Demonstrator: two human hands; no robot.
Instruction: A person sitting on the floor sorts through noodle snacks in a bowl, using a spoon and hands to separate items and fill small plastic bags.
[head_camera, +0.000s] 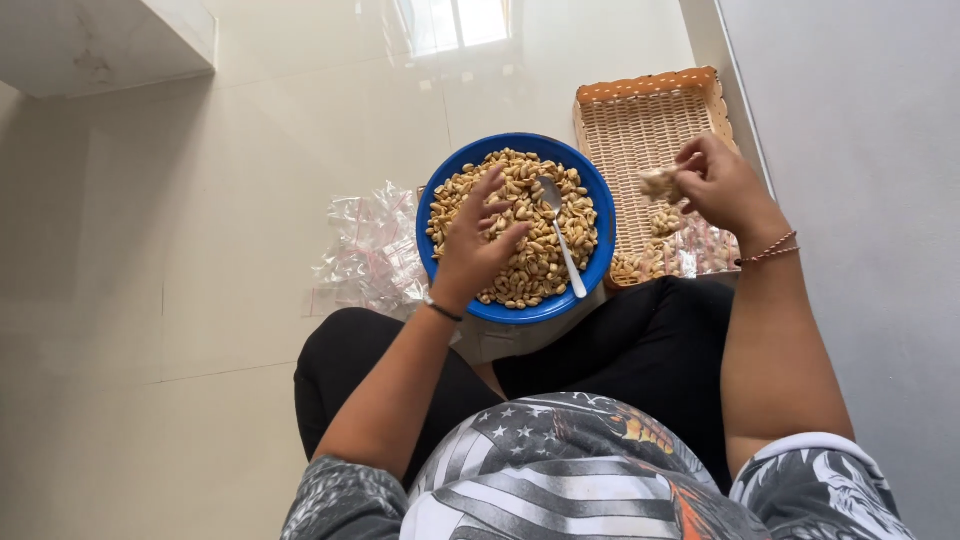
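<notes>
The person sits cross-legged on the pale tiled floor (150, 300), black trousers and a printed grey shirt closest to the camera. Just beyond the knees rests a blue bowl (596, 205) heaped with peanuts (525, 260). The left hand (478, 245) lies palm down on the nuts at the bowl's left side, its grip loose and spread, fingers touching the pile without closing on anything. A white spoon (563, 240) lies in the nuts just right of that hand, bowl end pointing away, handle reaching the near rim.

To the left of the left hand, beside the bowl, a heap of small clear plastic bags (370, 250) lies on the floor.

The right hand (722, 185) is raised to the right of the bowl, its grip narrow, fingertips pinched around a small filled packet of peanuts (660, 183). Under and beyond that hand stands a woven tan basket (640, 120), with more filled packets (665, 255) gathered at its near end. A grey wall runs along the right.
</notes>
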